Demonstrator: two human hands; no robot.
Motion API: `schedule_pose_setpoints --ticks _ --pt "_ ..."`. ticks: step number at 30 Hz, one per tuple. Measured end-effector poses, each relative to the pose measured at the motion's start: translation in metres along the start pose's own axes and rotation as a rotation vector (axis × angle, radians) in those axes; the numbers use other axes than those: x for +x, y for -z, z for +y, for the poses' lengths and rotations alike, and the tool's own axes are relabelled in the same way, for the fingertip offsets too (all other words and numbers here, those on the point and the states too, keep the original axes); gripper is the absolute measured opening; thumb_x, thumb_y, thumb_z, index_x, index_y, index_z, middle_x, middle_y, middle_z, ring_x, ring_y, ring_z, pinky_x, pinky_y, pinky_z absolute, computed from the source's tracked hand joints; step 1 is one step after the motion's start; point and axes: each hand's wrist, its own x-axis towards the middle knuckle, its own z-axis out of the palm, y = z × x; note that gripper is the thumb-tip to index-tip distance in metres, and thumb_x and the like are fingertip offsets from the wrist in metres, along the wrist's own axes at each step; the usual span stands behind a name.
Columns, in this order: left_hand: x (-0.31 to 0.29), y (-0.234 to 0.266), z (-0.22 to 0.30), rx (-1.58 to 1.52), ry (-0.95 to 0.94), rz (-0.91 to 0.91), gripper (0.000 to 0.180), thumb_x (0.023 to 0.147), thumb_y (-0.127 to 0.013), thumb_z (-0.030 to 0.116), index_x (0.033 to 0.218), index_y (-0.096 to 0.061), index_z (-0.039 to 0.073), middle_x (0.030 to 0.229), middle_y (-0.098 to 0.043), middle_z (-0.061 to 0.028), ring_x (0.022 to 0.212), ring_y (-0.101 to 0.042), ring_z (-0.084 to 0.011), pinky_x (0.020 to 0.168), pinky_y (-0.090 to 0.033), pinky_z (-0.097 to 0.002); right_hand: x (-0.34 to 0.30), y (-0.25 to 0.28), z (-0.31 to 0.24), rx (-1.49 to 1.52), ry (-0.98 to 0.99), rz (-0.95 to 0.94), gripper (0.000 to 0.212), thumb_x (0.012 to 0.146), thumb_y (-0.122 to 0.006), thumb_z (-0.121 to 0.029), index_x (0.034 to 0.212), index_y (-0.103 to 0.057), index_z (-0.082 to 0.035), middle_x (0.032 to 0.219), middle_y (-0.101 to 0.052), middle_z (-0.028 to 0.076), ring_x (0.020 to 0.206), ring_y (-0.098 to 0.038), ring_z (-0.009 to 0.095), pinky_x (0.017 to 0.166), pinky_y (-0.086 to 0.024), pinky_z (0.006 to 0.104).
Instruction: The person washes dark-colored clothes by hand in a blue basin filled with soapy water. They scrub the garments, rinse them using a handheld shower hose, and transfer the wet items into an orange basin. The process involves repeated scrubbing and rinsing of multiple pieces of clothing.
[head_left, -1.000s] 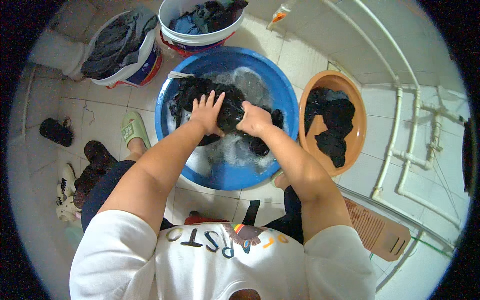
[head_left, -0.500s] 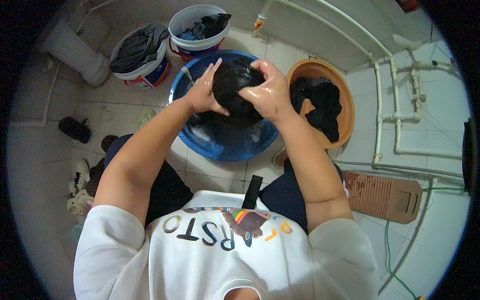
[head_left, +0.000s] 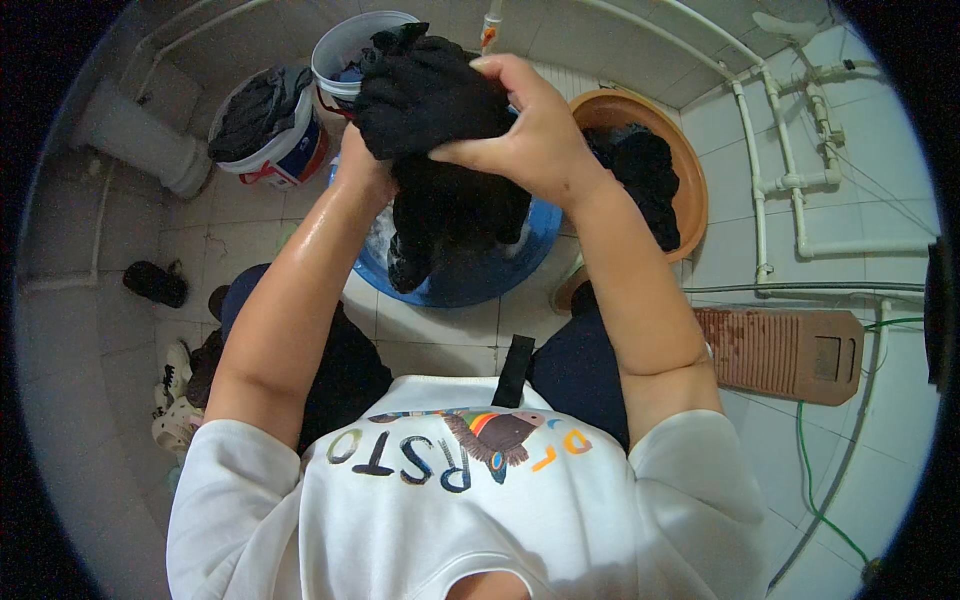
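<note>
A bunched, wet-looking black garment (head_left: 430,100) is held up between my two hands, and part of it hangs down over the blue basin (head_left: 541,238). My right hand (head_left: 535,140) grips its right side, with the thumb across the front and the fingers at the upper edge. On the other side, my left hand (head_left: 365,170) supports the cloth from below and behind; its fingers are hidden by the fabric. Whitish suds or water show in the basin beside the hanging part.
An orange basin (head_left: 694,190) with dark clothes stands to the right. Two white buckets, the left one (head_left: 285,165) and the farther one (head_left: 332,48), hold dark cloth. A brown washboard (head_left: 780,350) lies by white wall pipes (head_left: 790,160). Shoes (head_left: 178,425) sit at left.
Both hands have raised the black garment up and away from me, out of the blue basin. It was a compact, shiny bundle; now it is looser and partly hanging.
</note>
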Motion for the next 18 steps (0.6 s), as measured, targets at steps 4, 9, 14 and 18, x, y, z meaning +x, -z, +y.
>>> schedule_pose_setpoints --ticks 4,9,14,18 --pt "0.03 0.021 -0.002 0.113 -0.207 -0.202 0.034 0.089 -0.039 0.015 0.12 -0.039 0.0 0.112 -0.051 -0.017 0.1 -0.055 -0.0267 0.083 -0.049 -0.0368 -0.017 0.018 0.043 0.034 0.036 -0.007 0.09 0.049 -0.081 -0.031 0.123 -0.037 -0.005 0.116 -0.047 0.015 0.109 -0.043 0.031 0.093 -0.034 0.0368" --pt "0.033 0.007 0.02 -0.14 -0.188 -0.23 0.029 0.086 -0.042 0.01 0.112 -0.045 0.0 0.106 -0.054 -0.0143 0.096 -0.054 -0.0251 0.082 -0.047 -0.0357 -0.095 -0.021 0.153 -0.258 -0.364 -0.146 0.115 0.052 -0.081 -0.027 0.136 -0.006 -0.011 0.138 -0.016 0.016 0.128 -0.017 0.032 0.104 -0.018 0.0425" --pt "0.012 -0.021 0.028 -0.352 -0.114 -0.213 0.023 0.083 -0.046 0.006 0.105 -0.05 0.0 0.1 -0.056 -0.0116 0.093 -0.054 -0.0235 0.081 -0.045 -0.0347 -0.132 -0.123 0.152 -0.44 -0.625 -0.262 0.116 0.058 -0.075 -0.046 0.136 0.002 -0.007 0.138 -0.005 0.023 0.128 -0.004 0.039 0.104 -0.014 0.0453" --pt "-0.003 -0.036 0.015 0.407 -0.412 -0.217 0.027 0.085 -0.045 0.014 0.109 -0.049 0.002 0.105 -0.055 -0.0112 0.098 -0.052 -0.0237 0.085 -0.042 -0.0356 -0.099 -0.155 0.179 -0.487 -0.741 -0.29 0.107 0.063 -0.069 -0.047 0.135 -0.001 -0.007 0.138 -0.008 0.021 0.127 -0.006 0.038 0.103 -0.016 0.0451"
